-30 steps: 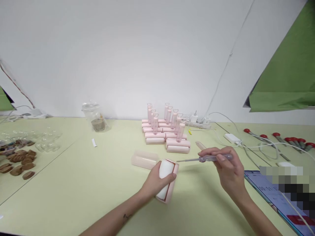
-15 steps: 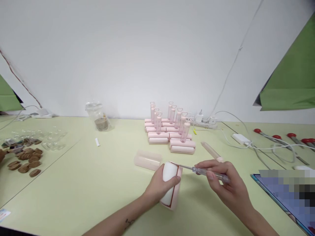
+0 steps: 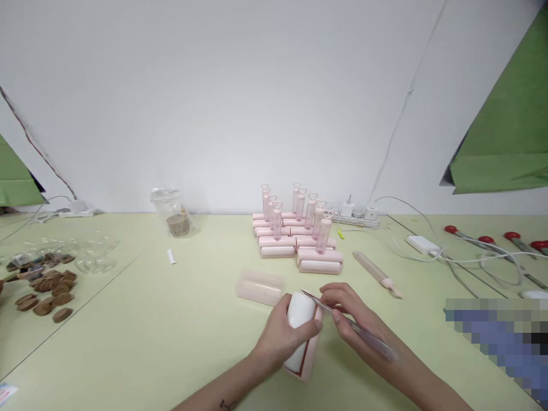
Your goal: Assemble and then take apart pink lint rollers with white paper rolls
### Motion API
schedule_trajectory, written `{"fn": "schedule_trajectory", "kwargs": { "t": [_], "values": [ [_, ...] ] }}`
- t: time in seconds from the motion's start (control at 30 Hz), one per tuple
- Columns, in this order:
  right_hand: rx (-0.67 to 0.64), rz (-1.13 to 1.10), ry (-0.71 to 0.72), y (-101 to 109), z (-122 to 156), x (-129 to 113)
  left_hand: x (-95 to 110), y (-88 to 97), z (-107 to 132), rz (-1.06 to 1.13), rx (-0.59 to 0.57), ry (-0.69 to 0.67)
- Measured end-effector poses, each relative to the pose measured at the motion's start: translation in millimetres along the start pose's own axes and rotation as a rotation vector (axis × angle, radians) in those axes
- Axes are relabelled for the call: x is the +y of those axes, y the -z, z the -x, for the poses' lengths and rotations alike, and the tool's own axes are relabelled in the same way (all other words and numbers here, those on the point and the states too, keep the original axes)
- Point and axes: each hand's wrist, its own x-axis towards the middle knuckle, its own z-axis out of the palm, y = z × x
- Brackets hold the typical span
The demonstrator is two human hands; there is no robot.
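Note:
My left hand is wrapped round a lint roller with a white roll and a pink casing edged in dark red, tilted above the table. In my right hand is a screwdriver with a clear handle. Its thin shaft reaches to the far end of the lint roller; whether the tip touches it I cannot tell. Just beyond my left hand lies a translucent pink cover. A loose pink handle rests to the right, past my right hand.
Several pink lint rollers with upright handles stand near the wall. A clear bag with brown contents is behind left. Brown discs lie far left. White cables, an adapter and red-ended tools are at the right.
My right hand has moved closer to the lint roller, and the screwdriver now slants more steeply, its handle end lower. My left hand keeps its hold. The view has shifted slightly.

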Motion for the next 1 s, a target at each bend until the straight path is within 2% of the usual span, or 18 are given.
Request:
{"fn": "schedule_trajectory", "kwargs": {
  "t": [0.17, 0.3, 0.37, 0.43, 0.53, 0.63, 0.7, 0.77, 0.83, 0.9, 1.0],
  "values": [
    [0.053, 0.108, 0.21, -8, 1, 5, 0, 2.1, -2, -0.035, 0.054, -0.009],
    [0.096, 0.244, 0.244, -19, 3, 11, 3, -0.9, -2, -0.031, 0.092, -0.053],
    [0.086, 0.282, 0.203, -23, 3, 14, 8, -3.1, 0, -0.053, 0.128, -0.092],
    [0.009, 0.233, 0.126, -23, 3, 18, 16, -2.7, 2, -0.11, 0.15, -0.14],
    [-0.051, 0.16, -0.019, -16, 0, 26, 30, 6.6, 3, -0.227, 0.166, -0.197],
    [0.015, 0.25, -0.131, -6, -3, 34, 39, 22.3, 0, -0.286, 0.219, -0.223],
    [0.074, 0.29, -0.178, 0, -5, 35, 39, 30.2, -2, -0.298, 0.206, -0.219],
    [0.158, 0.241, -0.211, 5, -6, 30, 36, 33.2, -2, -0.384, 0.152, -0.246],
    [0.211, 0.101, -0.201, 8, -5, 21, 30, 32.0, -2, -0.555, 0.114, -0.329],
    [0.185, -0.063, -0.135, 8, -3, 14, 23, 29.2, -2, -0.712, 0.102, -0.397],
    [0.083, -0.239, -0.018, 3, 0, 8, 17, 26.8, -3, -0.808, 0.104, -0.41]
  ]
}}
